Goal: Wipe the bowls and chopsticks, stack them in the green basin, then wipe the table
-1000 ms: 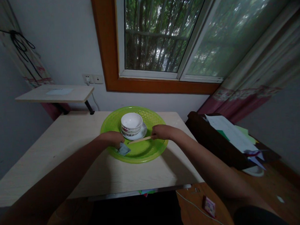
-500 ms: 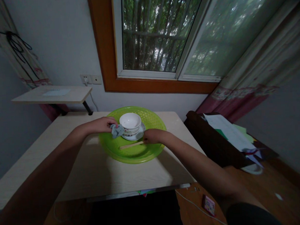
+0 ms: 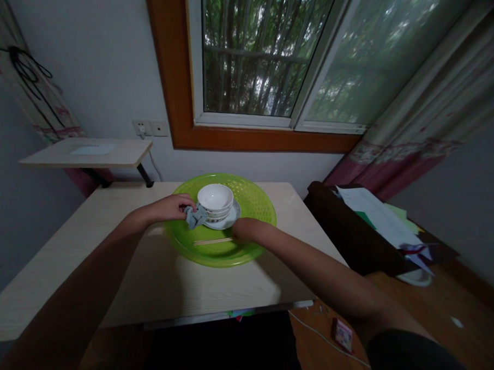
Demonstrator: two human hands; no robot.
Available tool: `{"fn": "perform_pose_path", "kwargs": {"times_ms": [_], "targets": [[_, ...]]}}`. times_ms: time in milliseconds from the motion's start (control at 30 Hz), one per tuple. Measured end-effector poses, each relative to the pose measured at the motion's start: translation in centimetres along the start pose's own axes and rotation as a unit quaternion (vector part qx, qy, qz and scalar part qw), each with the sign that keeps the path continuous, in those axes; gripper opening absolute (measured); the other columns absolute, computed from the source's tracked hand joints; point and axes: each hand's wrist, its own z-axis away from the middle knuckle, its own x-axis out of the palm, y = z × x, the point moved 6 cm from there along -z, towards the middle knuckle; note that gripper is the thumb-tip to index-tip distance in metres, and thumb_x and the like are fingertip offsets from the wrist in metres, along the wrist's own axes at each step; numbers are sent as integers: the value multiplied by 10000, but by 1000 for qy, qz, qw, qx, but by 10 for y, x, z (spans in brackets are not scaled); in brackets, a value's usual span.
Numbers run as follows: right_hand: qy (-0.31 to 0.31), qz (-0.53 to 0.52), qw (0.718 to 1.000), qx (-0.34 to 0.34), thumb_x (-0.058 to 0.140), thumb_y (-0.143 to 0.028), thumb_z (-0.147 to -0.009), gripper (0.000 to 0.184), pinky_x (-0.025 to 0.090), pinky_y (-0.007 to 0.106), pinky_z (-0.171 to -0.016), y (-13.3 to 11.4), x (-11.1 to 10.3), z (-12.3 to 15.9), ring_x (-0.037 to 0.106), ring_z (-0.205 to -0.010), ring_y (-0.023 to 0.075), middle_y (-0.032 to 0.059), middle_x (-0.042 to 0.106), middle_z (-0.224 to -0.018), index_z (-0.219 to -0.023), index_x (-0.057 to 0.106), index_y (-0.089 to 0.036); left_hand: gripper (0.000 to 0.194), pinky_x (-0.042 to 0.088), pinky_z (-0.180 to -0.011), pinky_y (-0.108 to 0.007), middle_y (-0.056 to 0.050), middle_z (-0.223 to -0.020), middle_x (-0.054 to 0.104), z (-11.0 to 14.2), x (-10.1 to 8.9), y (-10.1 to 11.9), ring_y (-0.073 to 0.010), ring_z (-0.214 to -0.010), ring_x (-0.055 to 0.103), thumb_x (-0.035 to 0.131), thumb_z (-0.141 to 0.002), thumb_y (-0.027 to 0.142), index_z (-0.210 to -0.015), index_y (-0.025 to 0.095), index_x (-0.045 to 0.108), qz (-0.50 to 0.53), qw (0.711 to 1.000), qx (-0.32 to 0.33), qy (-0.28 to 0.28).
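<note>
A round green plastic tray [image 3: 256, 198] lies on the light wooden table. White bowls [image 3: 215, 198] are stacked on a white plate [image 3: 228, 221] within it. My left hand [image 3: 175, 206] is closed on a crumpled grey cloth [image 3: 196, 215], just left of the stack. Pale chopsticks [image 3: 212, 241] lie near the front of the tray, pointing left, with their right ends inside my closed right hand [image 3: 244, 230]. That hand is low over the tray, right of and in front of the plate; its fingertips are mostly hidden.
A small raised shelf [image 3: 90, 153] stands at the table's back left. Beyond the table [image 3: 153, 282] is a window [image 3: 266, 58]. Papers [image 3: 375, 217] lie on a dark brown piece of furniture [image 3: 339, 230] at the right. A white cable and a pink box [image 3: 342, 335] are on the floor.
My right hand has shifted slightly left and down, and the chopsticks now lie more level. My left hand, still holding the cloth, has barely moved.
</note>
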Motion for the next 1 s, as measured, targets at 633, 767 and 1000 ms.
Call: {"fn": "perform_pose_path", "kwargs": {"times_ms": [633,767,1000], "targets": [[63,49,997,-4,639,-321,-922,316,610,386,-851,1,0,-6,753,-1045,335,190,773,-1122,-1139,777,-137,237,484,-867,-267,-38,-982,697,-3,9,-4,-180,-934,647,607,-765,161,-958,180,744,8,999,12,-34],[49,43,998,7,639,-349,-929,335,601,371,-870,2,1,-7,748,-1067,323,196,769,-1138,-1159,773,-146,241,485,-871,-269,-41,-985,693,-3,9,-4,-183,-944,650,603,-767,159,-961,177,745,4,999,6,-36],[56,27,998,-8,606,-440,-947,394,610,378,-827,4,1,-6,760,-1020,328,183,775,-1124,-1146,776,-146,277,482,-904,-269,-40,-1007,694,-4,11,-6,-184,-974,651,594,-740,123,-970,173,739,3,999,7,-43]]}}
